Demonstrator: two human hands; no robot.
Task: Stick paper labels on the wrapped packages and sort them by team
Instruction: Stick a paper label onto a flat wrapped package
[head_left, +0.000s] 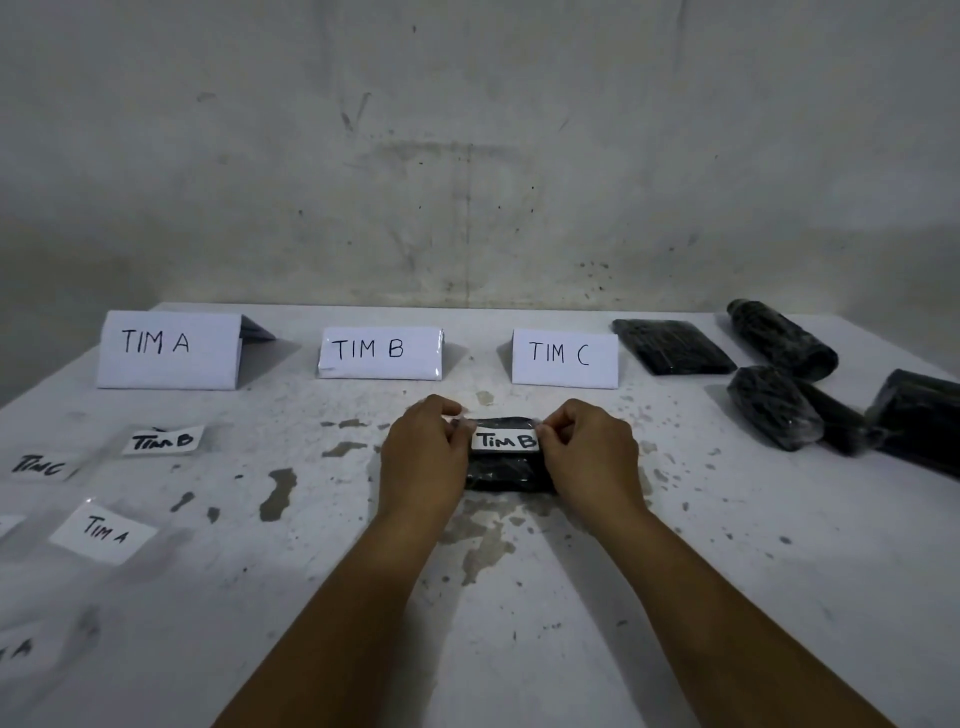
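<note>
Left hand (423, 457) and right hand (589, 457) pinch the ends of a "Tim B" label (504, 441) onto a black wrapped package (509, 475) on the table (571, 597).

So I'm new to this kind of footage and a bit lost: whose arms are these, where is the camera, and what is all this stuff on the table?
There is no machine here. The camera is worn on a person's head and looks down at their own two bare hands. The left hand and right hand press a paper label reading "Tim B" onto a black wrapped package on a worn white table; the fingers pinch the label's ends.

At the back stand three folded paper signs: TIM A, TIM B and TIM C. More black packages wait, unlabelled, at the right. Spare labels lie at the left, reading Tim A, Tim B and Tim C.
</note>
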